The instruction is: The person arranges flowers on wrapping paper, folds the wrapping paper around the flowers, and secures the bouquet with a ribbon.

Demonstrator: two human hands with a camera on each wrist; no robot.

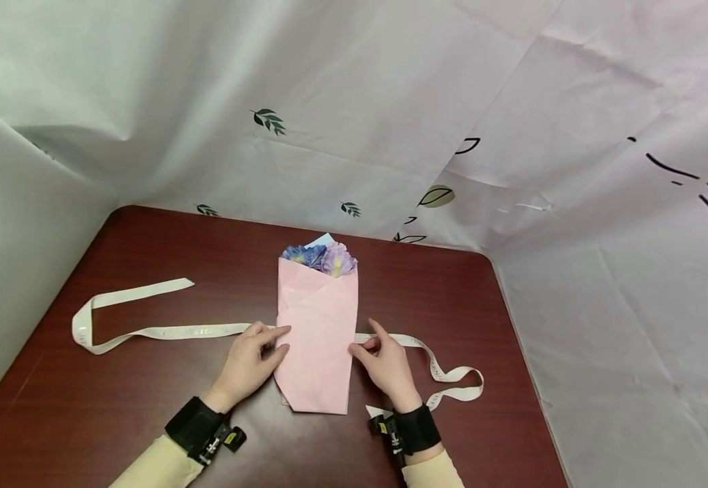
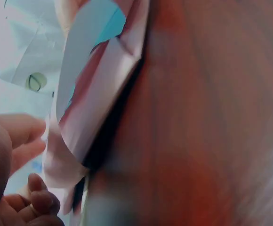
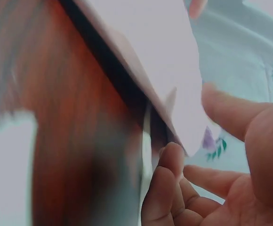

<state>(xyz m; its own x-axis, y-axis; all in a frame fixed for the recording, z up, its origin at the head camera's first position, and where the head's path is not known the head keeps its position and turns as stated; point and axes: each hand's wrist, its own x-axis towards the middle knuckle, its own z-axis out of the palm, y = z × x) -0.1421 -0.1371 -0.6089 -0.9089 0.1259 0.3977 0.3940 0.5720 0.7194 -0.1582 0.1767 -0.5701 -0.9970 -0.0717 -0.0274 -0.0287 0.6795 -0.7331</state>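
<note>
We had a dark red-brown table (image 1: 165, 251) with rounded far corners across the lower frame. Behind it we got a creased white backdrop (image 1: 354, 74): dark green leaf sprig (image 1: 270, 122) upper centre-left, olive-green leaf print (image 1: 442, 196) right of centre, black dashes (image 1: 671, 168) upper right. It also lined both sides.

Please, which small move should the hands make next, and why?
Perhaps the right hand should lift the right tail of the white ribbon over the pink wrapper. The ribbon seems to pass beneath it, both tails lie loose on the table, and the left hand is at the wrapper's left edge, placed to steady it.
</note>
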